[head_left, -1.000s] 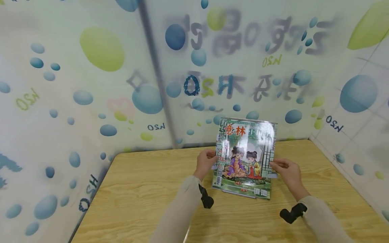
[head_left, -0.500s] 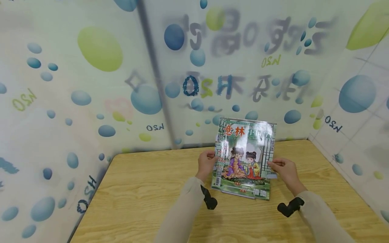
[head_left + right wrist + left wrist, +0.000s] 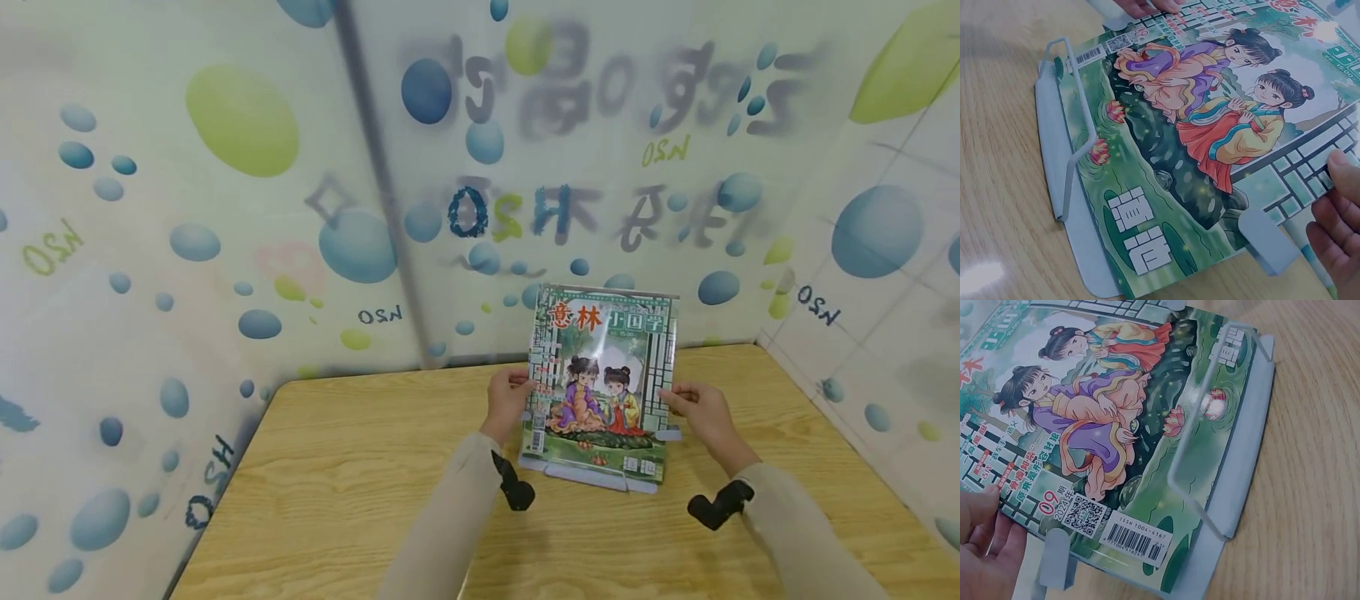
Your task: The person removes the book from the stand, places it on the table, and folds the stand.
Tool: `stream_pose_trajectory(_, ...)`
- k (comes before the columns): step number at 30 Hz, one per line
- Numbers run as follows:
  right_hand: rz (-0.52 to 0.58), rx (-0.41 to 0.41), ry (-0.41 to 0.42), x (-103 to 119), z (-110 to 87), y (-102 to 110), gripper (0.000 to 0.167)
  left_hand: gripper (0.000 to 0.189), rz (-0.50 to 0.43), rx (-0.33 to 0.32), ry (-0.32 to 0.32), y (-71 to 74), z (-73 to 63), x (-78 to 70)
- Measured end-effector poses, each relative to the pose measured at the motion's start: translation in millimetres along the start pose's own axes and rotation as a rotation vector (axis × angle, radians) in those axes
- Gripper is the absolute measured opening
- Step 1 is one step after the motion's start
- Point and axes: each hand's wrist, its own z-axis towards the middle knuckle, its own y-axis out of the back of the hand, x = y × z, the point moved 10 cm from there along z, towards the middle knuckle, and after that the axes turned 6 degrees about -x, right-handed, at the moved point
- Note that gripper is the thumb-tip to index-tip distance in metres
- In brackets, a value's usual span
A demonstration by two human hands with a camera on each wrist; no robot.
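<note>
A glossy green magazine (image 3: 600, 383) with two illustrated children on its cover leans on a pale grey book stand (image 3: 592, 477). The stand's bent wire holder (image 3: 1179, 450) crosses the front of the lower cover in the left wrist view. Small side tabs stand at the edges, one being the grey tab (image 3: 1267, 242) in the right wrist view. My left hand (image 3: 507, 406) pinches the magazine's left edge, thumb near the cover's printed text. On the opposite edge, my right hand (image 3: 705, 414) grips with the thumb on the cover and fingers behind. The stand's back is hidden.
Beneath the stand lies a wood-grain table (image 3: 360, 467). Pale wall sheeting (image 3: 300, 208) with blue and green spots rises directly behind the table and along both sides. Black wrist straps (image 3: 513, 483) sit over both sleeves.
The magazine has risen slightly and its glare has shifted, making the title clearer. More of the stand's lower ledge shows beneath it. Both hands keep hold of the side edges.
</note>
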Motion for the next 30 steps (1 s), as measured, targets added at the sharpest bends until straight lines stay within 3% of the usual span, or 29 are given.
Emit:
stream_pose_trajectory(12,0.018,-0.032,0.019,15,3.4,4,0.044,0.013,-0.041,0.015,-0.032,-0.9,4.1,-8.1)
stream_pose_trajectory(20,-0.003,-0.092,0.07,23,7.0,9,0.04,0.015,-0.022,0.017,-0.092,-2.2,7.3,-17.7)
stream_pose_trajectory(30,0.03,-0.116,0.055,32,12.8,17,0.042,0.015,-0.102,0.033,-0.125,-0.2,8.8,-32.7)
